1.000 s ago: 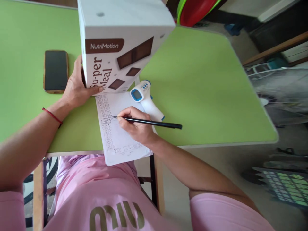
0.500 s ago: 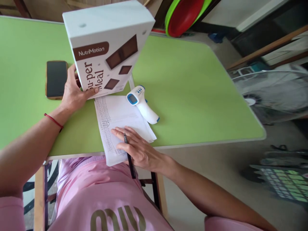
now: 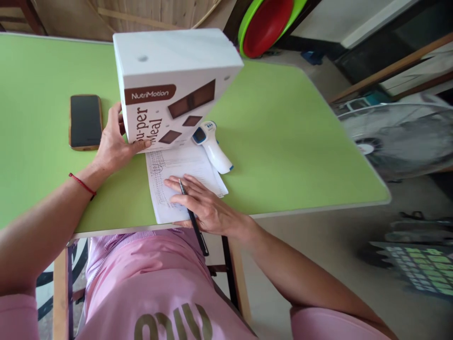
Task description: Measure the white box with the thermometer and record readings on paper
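My left hand [image 3: 118, 141] grips the lower left corner of a white box [image 3: 177, 54] printed "NutriMotion Su-per Meal", its thumb across the front. The box stands tilted at the far side of some printed papers [image 3: 180, 163]. Over those papers rests my right hand [image 3: 205, 203], fingers stretched forward, with a black pen [image 3: 197, 229] held between thumb and fingers. A white and blue infrared thermometer [image 3: 215, 150] lies at the papers' right edge, partly hidden by the box at its display end. Left of my left hand lies a phone [image 3: 85, 122] in a brown case.
The green table [image 3: 283, 141] carries all these things. Beyond its far edge stand a red and a green basin [image 3: 268, 26]. A fan [image 3: 392, 141] stands off the right edge, and a patterned item [image 3: 417, 269] is on the floor below.
The box has shifted right and nearer with my left hand, now covering part of the thermometer. The papers have slid forward, off the near table edge. My right hand keeps the pen.
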`<act>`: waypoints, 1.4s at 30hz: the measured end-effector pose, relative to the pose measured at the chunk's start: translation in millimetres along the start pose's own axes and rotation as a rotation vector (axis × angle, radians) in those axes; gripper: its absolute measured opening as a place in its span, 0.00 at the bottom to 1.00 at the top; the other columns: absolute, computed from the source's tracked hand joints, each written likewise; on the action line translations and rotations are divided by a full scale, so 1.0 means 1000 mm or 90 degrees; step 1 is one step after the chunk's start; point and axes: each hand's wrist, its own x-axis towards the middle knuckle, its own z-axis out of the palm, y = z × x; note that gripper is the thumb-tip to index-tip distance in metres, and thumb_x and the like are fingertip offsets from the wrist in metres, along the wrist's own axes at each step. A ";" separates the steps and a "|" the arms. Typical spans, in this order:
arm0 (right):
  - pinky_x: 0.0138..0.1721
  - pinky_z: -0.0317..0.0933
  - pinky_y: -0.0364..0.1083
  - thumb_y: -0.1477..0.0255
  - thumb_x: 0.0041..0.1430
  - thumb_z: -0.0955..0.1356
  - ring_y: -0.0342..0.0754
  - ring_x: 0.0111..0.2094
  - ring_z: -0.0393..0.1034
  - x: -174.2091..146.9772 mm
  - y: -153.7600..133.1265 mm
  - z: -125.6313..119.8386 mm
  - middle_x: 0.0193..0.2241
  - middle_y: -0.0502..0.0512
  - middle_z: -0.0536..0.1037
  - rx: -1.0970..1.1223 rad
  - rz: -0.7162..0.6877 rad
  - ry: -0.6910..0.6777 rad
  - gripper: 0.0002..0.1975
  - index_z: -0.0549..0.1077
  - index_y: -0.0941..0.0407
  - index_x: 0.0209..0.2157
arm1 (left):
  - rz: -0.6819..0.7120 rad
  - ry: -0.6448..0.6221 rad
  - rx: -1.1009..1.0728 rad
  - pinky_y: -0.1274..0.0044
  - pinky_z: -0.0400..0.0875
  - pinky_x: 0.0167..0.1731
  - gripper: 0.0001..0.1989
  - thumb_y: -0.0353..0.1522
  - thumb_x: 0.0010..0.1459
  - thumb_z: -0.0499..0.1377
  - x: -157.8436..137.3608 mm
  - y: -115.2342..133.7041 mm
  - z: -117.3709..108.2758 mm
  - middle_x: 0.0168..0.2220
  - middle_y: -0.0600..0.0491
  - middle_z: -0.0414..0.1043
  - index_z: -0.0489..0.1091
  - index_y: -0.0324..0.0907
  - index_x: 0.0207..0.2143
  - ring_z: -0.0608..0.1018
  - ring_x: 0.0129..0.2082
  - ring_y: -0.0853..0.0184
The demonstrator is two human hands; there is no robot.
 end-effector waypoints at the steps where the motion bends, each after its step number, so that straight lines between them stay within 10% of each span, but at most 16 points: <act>1: 0.62 0.59 0.67 0.52 0.62 0.67 0.63 0.66 0.61 0.000 0.000 0.000 0.60 0.75 0.70 0.011 0.003 0.003 0.26 0.64 0.57 0.52 | 0.000 -0.002 0.001 0.57 0.74 0.55 0.45 0.51 0.41 0.74 0.000 0.000 0.000 0.56 0.43 0.70 0.60 0.45 0.56 0.71 0.60 0.43; 5: 0.60 0.63 0.64 0.49 0.60 0.67 0.62 0.64 0.64 -0.001 -0.004 -0.012 0.60 0.76 0.71 0.080 0.028 0.031 0.33 0.60 0.58 0.56 | -0.006 -0.028 -0.004 0.57 0.75 0.53 0.45 0.52 0.41 0.74 0.001 0.000 -0.001 0.54 0.44 0.71 0.59 0.45 0.56 0.72 0.59 0.42; 8: 0.46 0.72 0.53 0.63 0.69 0.62 0.54 0.49 0.78 0.007 -0.003 -0.034 0.47 0.66 0.81 0.062 0.159 0.048 0.18 0.62 0.57 0.54 | -0.007 -0.035 -0.005 0.57 0.76 0.52 0.44 0.52 0.43 0.73 0.001 0.000 -0.002 0.54 0.43 0.72 0.59 0.45 0.55 0.73 0.58 0.43; 12: 0.27 0.59 0.48 0.76 0.65 0.58 0.51 0.23 0.73 0.036 -0.003 -0.052 0.22 0.57 0.79 -0.150 0.395 -0.134 0.14 0.70 0.62 0.46 | -0.013 -0.024 0.012 0.56 0.76 0.52 0.44 0.53 0.44 0.72 -0.001 0.000 -0.004 0.56 0.42 0.70 0.59 0.45 0.56 0.72 0.59 0.42; 20: 0.27 0.54 0.47 0.70 0.66 0.61 0.51 0.24 0.71 0.073 -0.016 -0.056 0.24 0.60 0.79 -0.152 0.399 -0.335 0.18 0.72 0.66 0.51 | -0.011 -0.039 0.061 0.53 0.72 0.56 0.44 0.56 0.47 0.69 -0.002 -0.003 -0.010 0.56 0.43 0.69 0.58 0.48 0.58 0.71 0.59 0.42; 26: 0.37 0.65 0.55 0.57 0.60 0.69 0.61 0.40 0.74 0.050 0.037 -0.077 0.41 0.71 0.78 -0.272 0.610 -0.105 0.25 0.73 0.63 0.49 | 0.041 -0.011 0.085 0.54 0.69 0.58 0.45 0.57 0.46 0.68 -0.002 -0.017 -0.006 0.58 0.42 0.65 0.58 0.48 0.60 0.70 0.60 0.44; 32: 0.29 0.61 0.52 0.57 0.50 0.70 0.53 0.26 0.69 0.033 0.076 -0.064 0.24 0.56 0.74 -0.059 0.732 0.025 0.15 0.72 0.55 0.28 | -0.051 0.031 0.076 0.55 0.74 0.50 0.41 0.55 0.46 0.70 -0.001 -0.007 -0.006 0.50 0.42 0.72 0.64 0.43 0.54 0.77 0.51 0.47; 37: 0.27 0.60 0.48 0.63 0.45 0.70 0.45 0.23 0.64 0.046 0.049 -0.073 0.23 0.47 0.71 0.358 0.434 0.516 0.13 0.67 0.51 0.33 | -0.066 0.063 0.041 0.57 0.76 0.47 0.32 0.56 0.51 0.66 -0.002 0.001 -0.006 0.45 0.44 0.76 0.69 0.42 0.47 0.79 0.47 0.51; 42: 0.22 0.59 0.45 0.67 0.50 0.70 0.41 0.19 0.61 0.071 0.006 -0.036 0.19 0.41 0.69 0.764 0.349 0.275 0.15 0.67 0.51 0.40 | -0.120 0.051 0.071 0.56 0.78 0.41 0.30 0.57 0.52 0.65 -0.002 0.006 -0.008 0.43 0.43 0.77 0.71 0.42 0.44 0.79 0.42 0.50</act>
